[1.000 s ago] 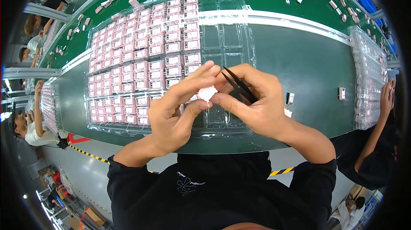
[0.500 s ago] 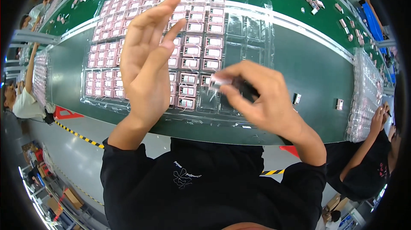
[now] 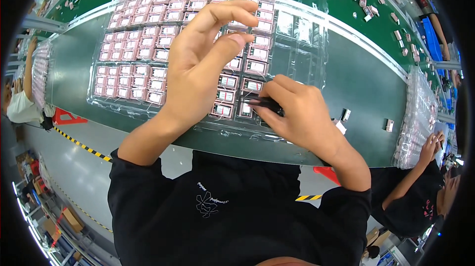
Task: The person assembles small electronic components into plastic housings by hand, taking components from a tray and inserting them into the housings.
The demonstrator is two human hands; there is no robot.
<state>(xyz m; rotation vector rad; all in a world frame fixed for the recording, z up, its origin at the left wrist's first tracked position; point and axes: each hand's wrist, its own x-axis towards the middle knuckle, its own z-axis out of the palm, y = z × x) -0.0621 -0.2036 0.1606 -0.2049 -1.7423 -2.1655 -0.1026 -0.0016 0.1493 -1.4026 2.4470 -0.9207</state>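
A clear plastic tray (image 3: 324, 43) lies before me, many of its pockets filled with small pink-and-white boxed parts (image 3: 147, 41). Over its middle hovers my left hand (image 3: 198, 63), palm turned to the right, thumb and fingers apart with nothing between them. My right hand (image 3: 302, 110) is closed around a slim black tool like tweezers (image 3: 268, 104). The tool's tip touches or lies just over a small white-faced part (image 3: 246, 108) in the front pocket of the column being filled. My right fingertips partly hide the neighbouring pockets.
Two loose parts, one nearer (image 3: 346, 114) and one farther right (image 3: 389, 125), lie on the dark green table (image 3: 366, 80). Stacked clear trays (image 3: 414, 117) stand at the right edge. Loose parts scatter over the green surface (image 3: 341, 11) behind the white rail. Other people work at both sides.
The part my right fingers held now sits in the tray's front pocket, and the black tool's tip is at it. My left hand has shifted right, its fingers more bent.
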